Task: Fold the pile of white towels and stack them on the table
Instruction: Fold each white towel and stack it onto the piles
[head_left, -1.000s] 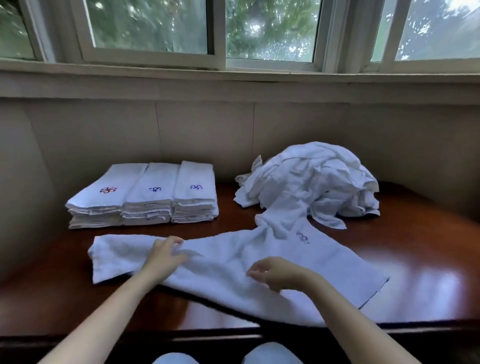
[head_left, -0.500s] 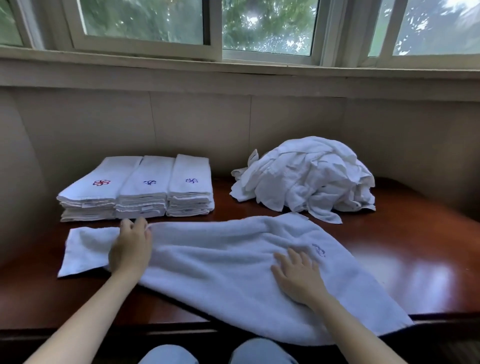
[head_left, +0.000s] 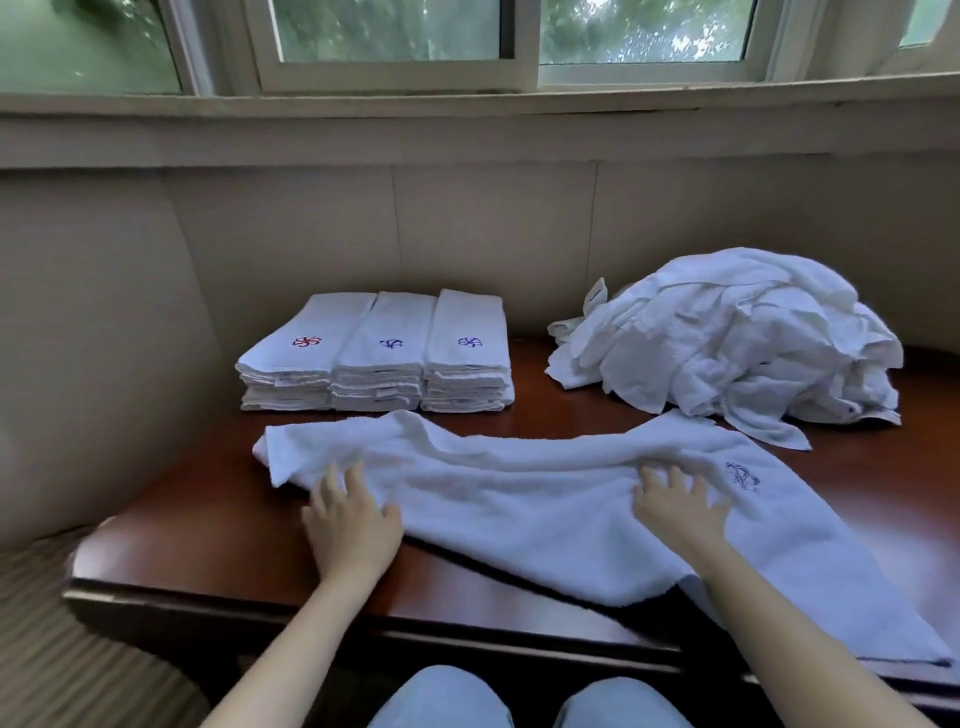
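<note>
No actual brand text anywhere, just embroidery. The spread towel (head_left: 519, 499) has a dark blue swirly monogram (head_left: 743, 475) near its right end, too curly to read as letters. The three folded stacks (head_left: 374, 364) at the back left each carry a small emblem on top: a red pinwheel (head_left: 306, 341) on the left one, and blue squiggles (head_left: 391, 343) (head_left: 470, 341) on the middle and right ones. A flap with a dark stripe (head_left: 597, 296) pokes out of the unfolded pile (head_left: 727, 343) at the back right; nothing legible on it.

The towel being worked lies across the front of the dark wooden table (head_left: 208, 545), and its near right corner hangs over the edge. The left hand (head_left: 353, 519) lies flat on the towel's left part with fingers spread, gripping nothing. The right hand (head_left: 675, 509) is also flat and splayed, pressing down just left of the monogram.

Compared with half a second ago, both hands are still flat on the cloth, but the towel looks narrower. Its far edge now sags in the middle and its left end is bunched up rather than laid out flat. A second ago the fingers were curled into the fabric and the towel still ran up into the pile; now its far corner sits just beside the pile.
</note>
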